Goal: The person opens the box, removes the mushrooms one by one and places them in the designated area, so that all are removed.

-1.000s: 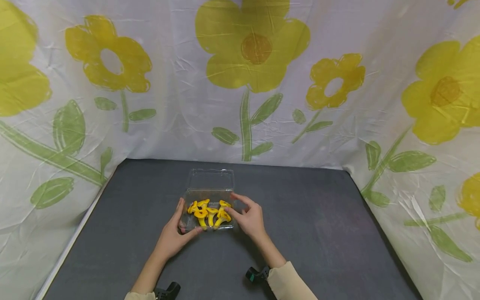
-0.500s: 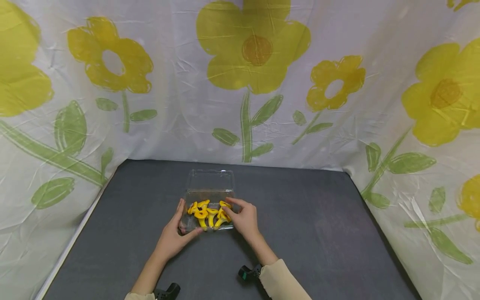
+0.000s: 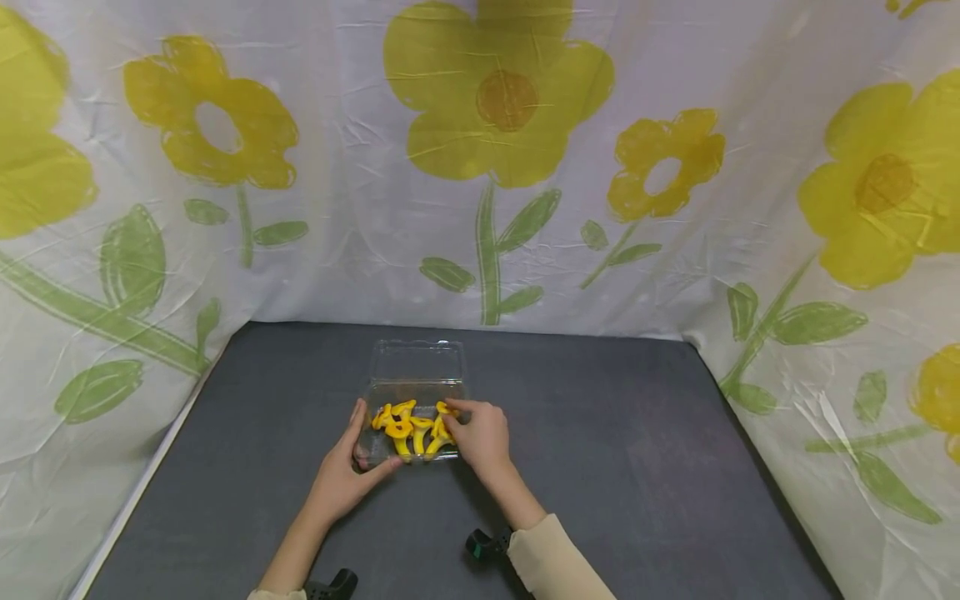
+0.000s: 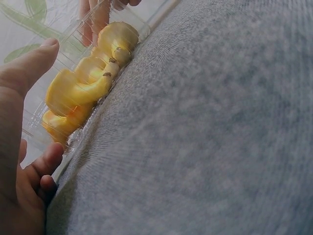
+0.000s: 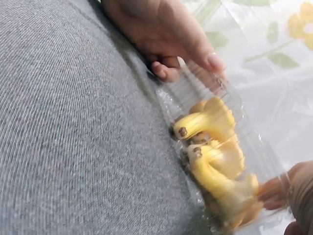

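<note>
Gripping the clear plastic clamshell (image 3: 417, 388) by its left end, left hand (image 3: 347, 477) steadies it; right hand (image 3: 483, 437) touches yellow chanterelle mushrooms (image 3: 438, 435) inside its right end, can't tell if pinching. Careless tugging could drag neighbours; slack left grip might tip the clamshell.

I take this for a makeshift recording booth; whether it sits in a home, lab or office I can't tell. On my head view, white curtains (image 3: 352, 267) patterned with big yellow flowers (image 3: 507, 100) screen three sides of a grey cloth-covered table (image 3: 637, 450), and I see black wrist cameras (image 3: 483, 545).
</note>
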Demonstrator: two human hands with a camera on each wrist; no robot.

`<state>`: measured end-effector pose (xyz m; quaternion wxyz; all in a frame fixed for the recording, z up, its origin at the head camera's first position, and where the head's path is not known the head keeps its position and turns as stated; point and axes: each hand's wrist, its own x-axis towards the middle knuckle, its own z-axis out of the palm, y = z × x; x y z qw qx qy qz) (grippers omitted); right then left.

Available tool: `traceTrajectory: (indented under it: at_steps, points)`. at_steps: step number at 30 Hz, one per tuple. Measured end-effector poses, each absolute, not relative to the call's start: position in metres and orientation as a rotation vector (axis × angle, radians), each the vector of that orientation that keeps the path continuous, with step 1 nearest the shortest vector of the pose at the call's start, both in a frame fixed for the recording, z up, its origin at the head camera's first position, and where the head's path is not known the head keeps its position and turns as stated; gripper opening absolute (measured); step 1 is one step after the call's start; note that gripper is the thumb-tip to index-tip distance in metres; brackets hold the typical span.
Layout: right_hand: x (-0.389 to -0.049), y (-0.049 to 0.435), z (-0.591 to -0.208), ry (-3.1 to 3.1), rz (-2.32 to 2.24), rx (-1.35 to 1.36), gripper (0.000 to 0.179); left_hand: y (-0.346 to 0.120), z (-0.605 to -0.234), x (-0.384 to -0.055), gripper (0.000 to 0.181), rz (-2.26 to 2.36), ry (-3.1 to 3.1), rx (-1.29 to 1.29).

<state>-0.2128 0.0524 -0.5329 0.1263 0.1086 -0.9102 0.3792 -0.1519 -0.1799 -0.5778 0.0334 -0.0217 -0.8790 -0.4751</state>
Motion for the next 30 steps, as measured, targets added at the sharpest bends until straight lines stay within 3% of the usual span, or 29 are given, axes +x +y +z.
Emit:
traceTrajectory:
  at_steps: [30]
  points:
    - [-0.211,0.042,-0.526,-2.690,0.762,0.267,0.013,-0.181,-0.578,-0.152,0.118,-1.462,-2.686,-0.076]
